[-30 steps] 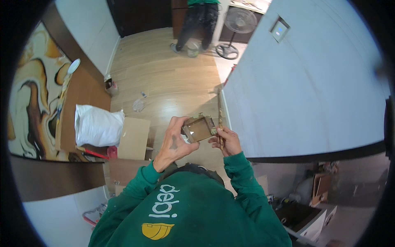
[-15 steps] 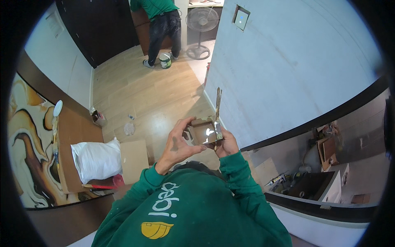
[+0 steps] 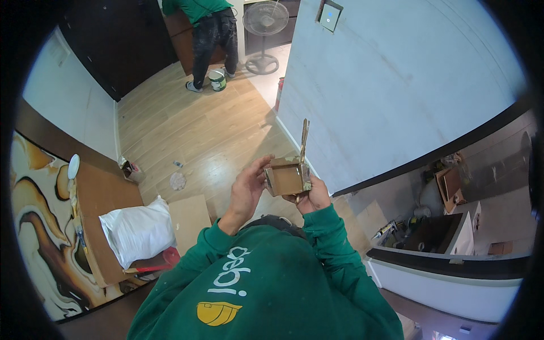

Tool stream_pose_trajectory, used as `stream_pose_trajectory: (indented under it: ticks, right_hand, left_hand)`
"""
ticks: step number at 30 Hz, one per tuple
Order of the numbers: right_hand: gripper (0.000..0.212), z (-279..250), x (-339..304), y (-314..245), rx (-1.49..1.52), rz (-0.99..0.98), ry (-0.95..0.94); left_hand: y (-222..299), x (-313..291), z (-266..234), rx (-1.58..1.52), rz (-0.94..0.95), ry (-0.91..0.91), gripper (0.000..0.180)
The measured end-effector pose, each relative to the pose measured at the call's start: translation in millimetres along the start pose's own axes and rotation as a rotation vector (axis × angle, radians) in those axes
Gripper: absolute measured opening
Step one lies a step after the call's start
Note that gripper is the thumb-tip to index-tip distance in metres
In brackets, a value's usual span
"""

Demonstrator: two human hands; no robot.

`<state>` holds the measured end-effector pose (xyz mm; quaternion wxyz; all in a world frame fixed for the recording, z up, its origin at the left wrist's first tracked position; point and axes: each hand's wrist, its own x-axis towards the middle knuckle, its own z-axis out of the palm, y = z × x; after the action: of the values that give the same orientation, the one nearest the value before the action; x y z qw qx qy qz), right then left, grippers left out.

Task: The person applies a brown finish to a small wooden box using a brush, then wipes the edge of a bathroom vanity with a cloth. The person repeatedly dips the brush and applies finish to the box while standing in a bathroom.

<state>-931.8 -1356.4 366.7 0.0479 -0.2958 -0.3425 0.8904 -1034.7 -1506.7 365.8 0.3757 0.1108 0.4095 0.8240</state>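
Observation:
A small open cardboard box [image 3: 285,180], brown inside with worn, stained edges, is held in front of my chest. My right hand [image 3: 315,197] grips it from the right and underneath, with the fingers partly hidden behind it. Along the box's right side stands what looks like a paintbrush [image 3: 305,139], its slim, smeared handle pointing up and away; the same hand keeps it there. At the box's left side is my left hand [image 3: 245,190], fingers extended and thumb off the box. Its fingertips are close to or touching the left wall; which one cannot be made out.
A white sack [image 3: 139,229] lies on a brown board at left, beside a cardboard sheet [image 3: 191,221]. A pale wall [image 3: 396,96] rises close on the right, with a cluttered recess below. Further off, a person [image 3: 212,42] stands by a paint bucket [image 3: 217,80] and a fan [image 3: 264,34].
My left thumb has come off the box's near edge and that hand has opened. The box has tilted, so the bright glare inside is gone. The view has shifted slightly.

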Motion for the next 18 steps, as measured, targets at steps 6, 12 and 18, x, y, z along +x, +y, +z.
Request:
stream_pose_trajectory:
  ticks: [6, 12, 18]
  right_hand:
    - [0.036, -0.1, 14.0, 10.8, 0.054, -0.016, -0.007]
    - [0.029, -9.5, 30.4, 26.6, -0.172, -0.179, 0.098]
    - [0.026, -15.2, 25.8, 26.9, -0.346, -0.400, 0.142]
  left_hand:
    - [-20.2, 16.0, 1.4, -0.172, -0.205, 0.189, 0.048]
    - [-27.9, 19.9, 6.0, -0.405, -0.348, 0.056, 0.055]
    - [-28.4, 22.5, 9.0, -0.443, -0.373, 0.030, 0.048]
